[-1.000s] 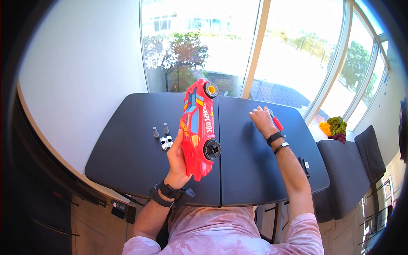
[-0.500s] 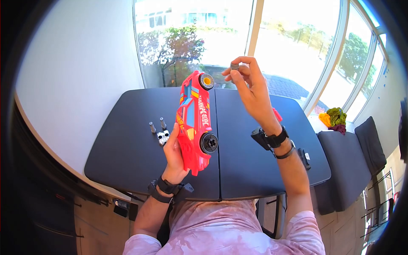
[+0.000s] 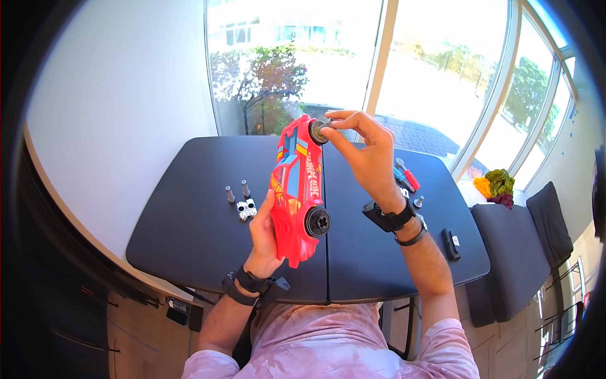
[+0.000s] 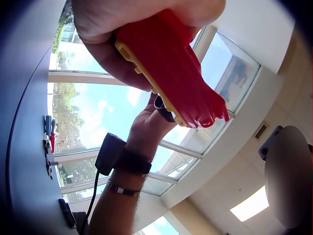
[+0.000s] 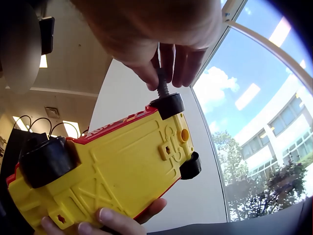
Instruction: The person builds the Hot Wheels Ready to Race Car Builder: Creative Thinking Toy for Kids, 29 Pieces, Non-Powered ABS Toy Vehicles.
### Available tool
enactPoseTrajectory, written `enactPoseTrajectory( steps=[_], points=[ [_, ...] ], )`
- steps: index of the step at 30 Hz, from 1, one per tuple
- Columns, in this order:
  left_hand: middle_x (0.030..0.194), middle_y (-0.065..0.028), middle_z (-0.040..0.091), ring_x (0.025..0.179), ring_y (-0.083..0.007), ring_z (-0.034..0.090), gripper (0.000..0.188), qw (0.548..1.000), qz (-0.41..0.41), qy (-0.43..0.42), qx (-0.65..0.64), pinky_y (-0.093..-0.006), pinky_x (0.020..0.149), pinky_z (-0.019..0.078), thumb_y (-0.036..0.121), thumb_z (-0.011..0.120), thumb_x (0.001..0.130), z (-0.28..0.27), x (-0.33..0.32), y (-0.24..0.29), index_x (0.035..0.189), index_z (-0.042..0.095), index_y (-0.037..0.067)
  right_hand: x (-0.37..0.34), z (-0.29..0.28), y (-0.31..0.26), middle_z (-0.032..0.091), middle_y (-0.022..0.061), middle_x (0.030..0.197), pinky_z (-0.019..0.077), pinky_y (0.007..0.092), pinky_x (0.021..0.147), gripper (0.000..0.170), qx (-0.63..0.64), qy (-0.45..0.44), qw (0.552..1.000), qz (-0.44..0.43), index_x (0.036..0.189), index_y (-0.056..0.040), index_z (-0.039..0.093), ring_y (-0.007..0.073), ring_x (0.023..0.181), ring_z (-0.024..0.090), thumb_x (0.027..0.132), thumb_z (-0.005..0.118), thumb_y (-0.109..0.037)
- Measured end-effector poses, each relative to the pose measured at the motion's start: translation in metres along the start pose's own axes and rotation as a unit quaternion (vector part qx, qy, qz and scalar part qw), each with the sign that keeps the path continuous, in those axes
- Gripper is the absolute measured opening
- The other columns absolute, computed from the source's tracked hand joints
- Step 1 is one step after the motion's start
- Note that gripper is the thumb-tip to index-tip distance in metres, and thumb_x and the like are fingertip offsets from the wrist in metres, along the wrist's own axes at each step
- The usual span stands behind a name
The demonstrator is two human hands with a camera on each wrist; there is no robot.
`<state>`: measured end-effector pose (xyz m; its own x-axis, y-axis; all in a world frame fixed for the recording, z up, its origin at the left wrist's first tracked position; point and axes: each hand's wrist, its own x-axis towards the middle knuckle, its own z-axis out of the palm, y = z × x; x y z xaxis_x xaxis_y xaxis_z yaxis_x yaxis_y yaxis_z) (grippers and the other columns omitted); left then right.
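Observation:
My left hand (image 3: 260,237) grips a red toy car (image 3: 295,189) from beneath, tipped up on end above the table. Its yellow underside (image 5: 120,169) faces the right wrist camera, with fingertips of the left hand along one edge. A grey threaded plastic bolt (image 5: 162,87) is pinched between the thumb and fingers of my right hand (image 3: 374,158). The bolt's tip is right at the middle of the upper wheel (image 5: 171,104). On the lower wheel (image 3: 317,222), a black bolt head with a star-shaped recess sits at the hub.
On the left of the dark table (image 3: 196,234) stand two grey bolts (image 3: 230,194) beside a silver engine-like piece (image 3: 246,210). To the right lie red and blue tools (image 3: 409,179), another bolt (image 3: 419,201) and a black case (image 3: 451,245). Windows rise behind the table.
My right hand came up from the table's right side with the bolt, then moved left and down to the upper wheel. The left hand keeps holding the car in nearly the same place.

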<state>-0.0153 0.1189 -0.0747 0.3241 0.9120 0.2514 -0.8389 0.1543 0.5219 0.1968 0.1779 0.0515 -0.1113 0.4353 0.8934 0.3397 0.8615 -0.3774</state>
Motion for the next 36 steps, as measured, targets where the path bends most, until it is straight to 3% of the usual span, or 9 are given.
enactPoseTrajectory(
  steps=[6, 12, 18, 21, 24, 27, 30, 33, 36],
  points=[
    [0.142, -0.0138, 0.073, 0.123, -0.0228, 0.078, 0.061, 1.000, 0.001, -0.007, 0.008, -0.0393, 0.101, 0.0663, 0.051, 0.052, 0.120, -0.002, -0.001, 0.001, 0.160, 0.051, 0.004, -0.005, -0.004, 0.000, 0.083, 0.0120, 0.113, 0.0610, 0.0392, 0.092, 0.022, -0.103, -0.027, 0.991, -0.078, 0.121, -0.0021, 0.081, 0.0296, 0.107, 0.078, 0.099, 0.083, -0.006],
    [0.144, -0.0156, 0.073, 0.123, -0.0243, 0.078, 0.064, 1.000, -0.004, -0.013, 0.012, -0.0410, 0.103, 0.0654, 0.051, 0.053, 0.120, -0.002, 0.000, 0.001, 0.160, 0.051, 0.002, -0.005, -0.009, -0.008, 0.078, 0.0111, 0.107, 0.0590, 0.0417, 0.087, 0.023, -0.164, -0.040, 0.982, -0.080, 0.122, -0.0026, 0.081, 0.0297, 0.097, 0.073, 0.100, 0.082, -0.007],
    [0.147, -0.0181, 0.072, 0.126, -0.0256, 0.077, 0.067, 1.000, -0.013, 0.002, 0.027, -0.0418, 0.105, 0.0648, 0.053, 0.055, 0.119, -0.001, 0.001, 0.001, 0.161, 0.049, 0.001, 0.001, -0.013, -0.021, 0.074, 0.0125, 0.108, 0.0580, 0.0414, 0.087, 0.020, -0.116, -0.080, 0.990, -0.003, 0.120, -0.0010, 0.077, 0.0309, 0.099, 0.072, 0.104, 0.079, -0.013],
    [0.147, -0.0178, 0.072, 0.126, -0.0252, 0.077, 0.067, 0.999, -0.013, 0.007, 0.034, -0.0417, 0.106, 0.0646, 0.053, 0.055, 0.119, 0.000, 0.000, 0.002, 0.161, 0.049, 0.001, -0.002, -0.011, -0.010, 0.073, 0.0142, 0.111, 0.0583, 0.0425, 0.088, 0.018, -0.155, -0.092, 0.982, -0.050, 0.121, -0.0017, 0.075, 0.0326, 0.099, 0.072, 0.106, 0.076, -0.012],
    [0.147, -0.0176, 0.072, 0.126, -0.0250, 0.077, 0.067, 0.999, -0.016, 0.006, 0.037, -0.0418, 0.106, 0.0647, 0.053, 0.055, 0.119, 0.000, -0.001, 0.002, 0.161, 0.049, 0.000, 0.002, -0.015, -0.014, 0.072, 0.0159, 0.114, 0.0582, 0.0456, 0.089, 0.017, -0.221, -0.133, 0.966, 0.014, 0.121, -0.0020, 0.074, 0.0354, 0.099, 0.072, 0.107, 0.073, -0.012],
    [0.146, -0.0166, 0.073, 0.125, -0.0249, 0.077, 0.066, 0.999, -0.014, 0.008, 0.036, -0.0417, 0.105, 0.0647, 0.053, 0.055, 0.119, 0.000, 0.000, 0.002, 0.160, 0.050, 0.001, 0.004, -0.015, -0.034, 0.073, 0.0167, 0.113, 0.0575, 0.0494, 0.089, 0.020, -0.132, -0.129, 0.982, 0.037, 0.121, -0.0008, 0.072, 0.0378, 0.098, 0.072, 0.108, 0.073, -0.015],
    [0.143, -0.0149, 0.074, 0.124, -0.0246, 0.077, 0.064, 0.999, -0.016, 0.013, 0.031, -0.0411, 0.104, 0.0648, 0.052, 0.055, 0.119, 0.000, -0.001, 0.001, 0.160, 0.051, 0.002, 0.002, -0.015, -0.015, 0.074, 0.0182, 0.115, 0.0573, 0.0519, 0.086, 0.023, -0.192, -0.141, 0.970, -0.044, 0.123, -0.0001, 0.068, 0.0394, 0.095, 0.072, 0.108, 0.074, -0.017],
    [0.144, -0.0151, 0.074, 0.124, -0.0249, 0.077, 0.064, 0.999, -0.019, 0.006, 0.036, -0.0416, 0.105, 0.0644, 0.052, 0.054, 0.119, -0.002, -0.001, 0.001, 0.160, 0.052, 0.002, 0.008, -0.021, -0.028, 0.073, 0.0149, 0.106, 0.0568, 0.0415, 0.081, 0.021, -0.280, -0.192, 0.938, 0.067, 0.124, -0.0033, 0.066, 0.0297, 0.093, 0.073, 0.110, 0.071, -0.019],
    [0.146, -0.0167, 0.073, 0.126, -0.0260, 0.077, 0.065, 0.999, -0.019, 0.004, 0.036, -0.0430, 0.106, 0.0640, 0.051, 0.055, 0.119, -0.004, 0.000, 0.000, 0.161, 0.050, 0.001, 0.004, -0.017, -0.028, 0.073, 0.0149, 0.098, 0.0563, 0.0432, 0.078, 0.021, -0.189, -0.131, 0.973, -0.027, 0.118, -0.0033, 0.064, 0.0330, 0.088, 0.073, 0.110, 0.072, -0.022]
  ],
)
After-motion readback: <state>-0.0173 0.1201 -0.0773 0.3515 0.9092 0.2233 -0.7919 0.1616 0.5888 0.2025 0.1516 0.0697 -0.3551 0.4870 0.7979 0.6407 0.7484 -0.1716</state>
